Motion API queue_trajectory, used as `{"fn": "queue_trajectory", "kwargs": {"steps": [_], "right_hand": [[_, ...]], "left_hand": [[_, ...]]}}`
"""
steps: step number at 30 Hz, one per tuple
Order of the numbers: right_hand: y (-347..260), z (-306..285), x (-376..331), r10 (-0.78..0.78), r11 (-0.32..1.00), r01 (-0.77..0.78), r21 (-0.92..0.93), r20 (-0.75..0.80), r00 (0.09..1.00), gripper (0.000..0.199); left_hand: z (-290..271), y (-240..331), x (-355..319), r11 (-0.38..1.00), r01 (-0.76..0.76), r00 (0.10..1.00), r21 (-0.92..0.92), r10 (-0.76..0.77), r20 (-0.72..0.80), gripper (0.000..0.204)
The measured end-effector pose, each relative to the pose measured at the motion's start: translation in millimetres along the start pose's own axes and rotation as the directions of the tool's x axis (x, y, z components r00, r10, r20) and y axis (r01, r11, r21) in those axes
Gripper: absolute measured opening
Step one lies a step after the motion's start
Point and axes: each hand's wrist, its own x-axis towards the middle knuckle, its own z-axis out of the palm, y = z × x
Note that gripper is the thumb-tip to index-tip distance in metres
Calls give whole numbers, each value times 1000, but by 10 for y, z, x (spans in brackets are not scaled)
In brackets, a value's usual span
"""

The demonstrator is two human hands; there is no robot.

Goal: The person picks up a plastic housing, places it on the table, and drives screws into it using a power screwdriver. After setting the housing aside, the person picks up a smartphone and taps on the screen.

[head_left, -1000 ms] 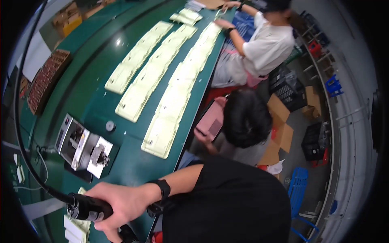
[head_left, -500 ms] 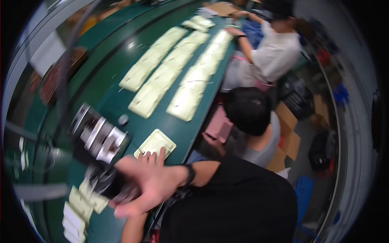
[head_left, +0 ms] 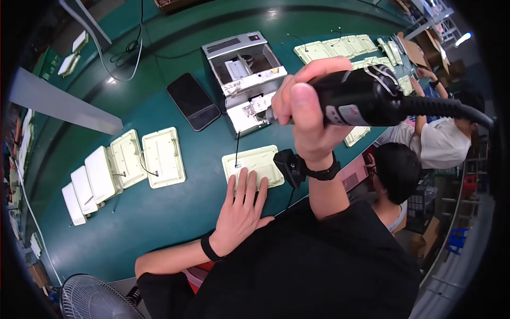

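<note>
On a green worktop (head_left: 138, 228), near its left end, a fanned row of cream covers (head_left: 162, 159) is lying, its pieces overlapping and stepping from near the left corner toward the middle. A wire-guarded fan (head_left: 95, 300) is standing off the near edge at that corner. Right of the covers, closer to the far edge, a black phone-like slab (head_left: 194, 101) is lying flat, its long axis slanting from far left to near right. Just beside it, a grey open-topped machine (head_left: 255, 80) is sitting.

Between the machine and the near edge, a cream panel (head_left: 265, 162) is lying flat, its long axis running roughly along that edge. A thin black wire (head_left: 237, 143) is rising from its left part. The left hand (head_left: 240, 215) is resting palm down on the panel's near side, fingers slightly spread and pointing toward the far edge.

The right hand (head_left: 311, 109) is gripping a black power tool (head_left: 345, 95) above the worktop. The tool's long axis is running left to right, its tip pointing left toward the machine's front, its cord leaving at the right; tip contact is impossible to tell.

Toward the worktop's right end, far rows of cream covers (head_left: 334, 49) are stretching away, with a white-shirted co-worker (head_left: 443, 143) reaching over the near edge.
</note>
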Motion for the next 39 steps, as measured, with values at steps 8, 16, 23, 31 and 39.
{"fn": "queue_trajectory", "kwargs": {"steps": [8, 16, 23, 31, 39], "right_hand": [[-40, 108, 61, 295, 946, -277, 170, -89, 951, 22], [-362, -32, -544, 385, 848, -404, 344, 124, 914, 33], [-254, -24, -690, 391, 886, -402, 231, 90, 916, 39], [-124, -43, -779, 338, 921, -361, 149, 160, 928, 31], [-34, -12, -775, 139, 990, -127, -65, 270, 953, 26]], "left_hand": [[46, 95, -257, 996, -70, 985, 52, 61, 160, 86], [185, 112, -246, 964, -89, 994, 250, 69, 88, 67], [189, 111, -247, 963, -78, 995, 259, 61, 73, 67], [170, 113, -196, 964, -89, 995, 250, 74, 67, 65], [83, 118, -252, 992, 3, 993, 128, -19, 120, 61]]}}
